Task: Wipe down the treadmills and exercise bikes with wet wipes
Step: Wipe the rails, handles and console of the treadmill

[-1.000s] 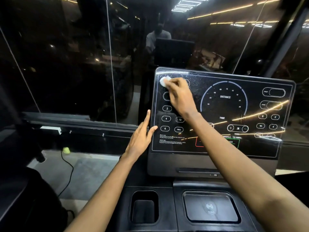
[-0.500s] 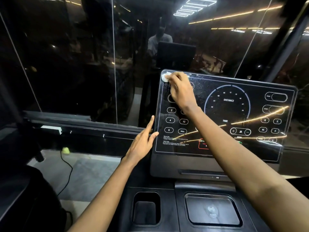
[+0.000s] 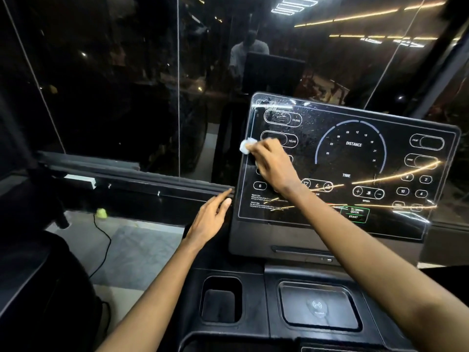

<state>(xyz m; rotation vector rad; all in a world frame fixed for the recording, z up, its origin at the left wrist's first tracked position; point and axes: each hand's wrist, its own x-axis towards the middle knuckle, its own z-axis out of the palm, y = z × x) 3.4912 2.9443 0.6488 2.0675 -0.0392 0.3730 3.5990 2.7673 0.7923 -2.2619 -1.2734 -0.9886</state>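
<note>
One right hand (image 3: pixel 272 165) pinches one white wet wipe (image 3: pixel 247 146) against the single treadmill console (image 3: pixel 355 240), while the left hand (image 3: pixel 212 219) rests flat-fingered at its edge.

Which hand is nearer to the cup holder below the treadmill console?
Left. The left hand is above the cup holder, by the console's left edge; the right hand holds the wet wipe higher up.

Right hand (image 3: pixel 272 166) raised and gripping, left hand (image 3: pixel 212 218) lower and flat.
The right hand shows its back to the camera, wrist bent, fingers curled round a white wet wipe (image 3: pixel 247 146) that sticks out past the fingertips. Below and to its left, the left hand has straight fingers held close together, pointing up and forward.
</note>
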